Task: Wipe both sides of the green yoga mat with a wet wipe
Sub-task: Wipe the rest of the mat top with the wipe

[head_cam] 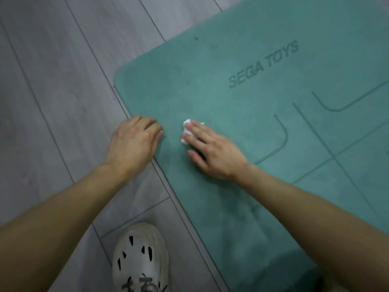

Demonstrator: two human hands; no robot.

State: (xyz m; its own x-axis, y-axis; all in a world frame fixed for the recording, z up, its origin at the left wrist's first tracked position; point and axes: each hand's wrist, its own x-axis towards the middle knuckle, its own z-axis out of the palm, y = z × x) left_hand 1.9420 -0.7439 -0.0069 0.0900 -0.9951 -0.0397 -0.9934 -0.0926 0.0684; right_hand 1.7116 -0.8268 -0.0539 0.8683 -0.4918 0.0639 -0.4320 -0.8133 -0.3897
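Observation:
The green yoga mat (242,60) lies flat on the floor, its printed side with lettering and guide lines facing up. A crumpled white wet wipe (186,128) sits on the mat near its left edge. My right hand (210,148) presses the wipe down with straight fingers, and most of the wipe is hidden beneath them. My left hand (134,142) rests on the mat's left edge, its fingers bent onto the green surface and its palm over the floor.
Grey wood-look floorboards (63,81) surround the mat on the left and top. A white perforated clog (141,258) on a foot stands on the floor at the bottom, just left of the mat's edge.

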